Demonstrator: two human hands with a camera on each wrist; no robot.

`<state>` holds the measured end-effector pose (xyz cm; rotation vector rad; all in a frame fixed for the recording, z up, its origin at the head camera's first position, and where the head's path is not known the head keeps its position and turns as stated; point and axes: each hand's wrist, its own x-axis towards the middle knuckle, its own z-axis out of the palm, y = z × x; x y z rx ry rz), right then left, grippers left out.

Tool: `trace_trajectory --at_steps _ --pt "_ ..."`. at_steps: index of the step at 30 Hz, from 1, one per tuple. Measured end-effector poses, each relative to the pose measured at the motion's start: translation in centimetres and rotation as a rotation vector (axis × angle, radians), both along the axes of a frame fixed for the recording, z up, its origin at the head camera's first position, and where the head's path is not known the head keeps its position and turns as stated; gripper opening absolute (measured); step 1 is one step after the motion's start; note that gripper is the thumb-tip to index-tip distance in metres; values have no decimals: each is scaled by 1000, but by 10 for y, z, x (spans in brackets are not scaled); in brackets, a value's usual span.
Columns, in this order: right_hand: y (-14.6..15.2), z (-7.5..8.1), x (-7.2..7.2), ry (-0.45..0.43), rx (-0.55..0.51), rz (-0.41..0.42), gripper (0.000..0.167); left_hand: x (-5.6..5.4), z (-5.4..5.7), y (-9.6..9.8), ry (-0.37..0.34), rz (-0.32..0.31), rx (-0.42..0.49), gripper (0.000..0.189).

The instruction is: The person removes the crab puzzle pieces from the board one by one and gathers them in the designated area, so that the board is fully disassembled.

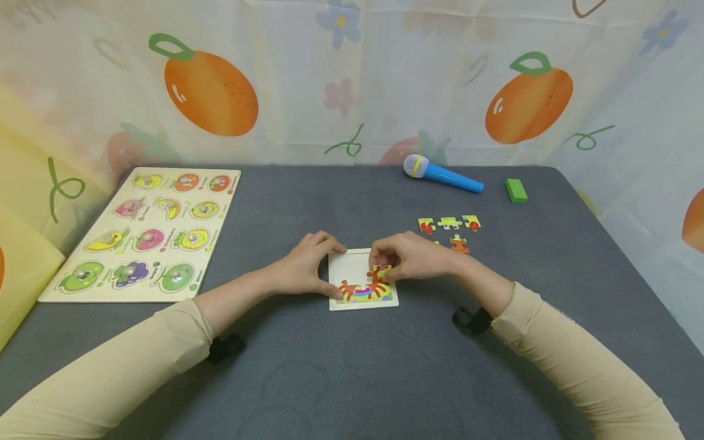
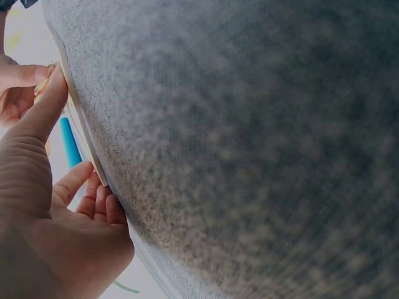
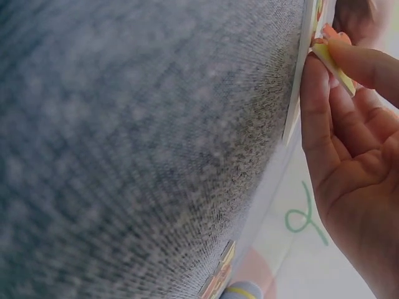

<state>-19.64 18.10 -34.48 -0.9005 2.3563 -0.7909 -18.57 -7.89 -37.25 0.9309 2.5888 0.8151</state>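
A small square puzzle board point(image 1: 349, 261) lies on the table, its lower part filled with pieces showing a red animal and a rainbow. My left hand point(image 1: 301, 267) holds the board at its left side, thumb on the near left part and fingers at the far left corner. In the left wrist view the thumb point(image 2: 47, 112) lies along the board's edge. My right hand point(image 1: 415, 256) pinches a yellow-and-red puzzle piece point(image 3: 336, 62) between thumb and fingers, over the board's right side. The fingers partly hide that piece in the head view.
Several loose puzzle pieces point(image 1: 450, 223) lie beyond the right hand. Behind them are a blue toy microphone point(image 1: 448, 177) and a green block point(image 1: 516, 190). A large fruit puzzle board point(image 1: 134, 244) is on the left. A printed curtain point(image 1: 297, 79) hangs along the table's back edge.
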Motion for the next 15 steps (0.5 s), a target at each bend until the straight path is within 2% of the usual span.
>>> trace_trajectory --at_steps 15 --pt "13 9 -4 -45 -85 -69 18 0 0 0 8 -8 -5 80"
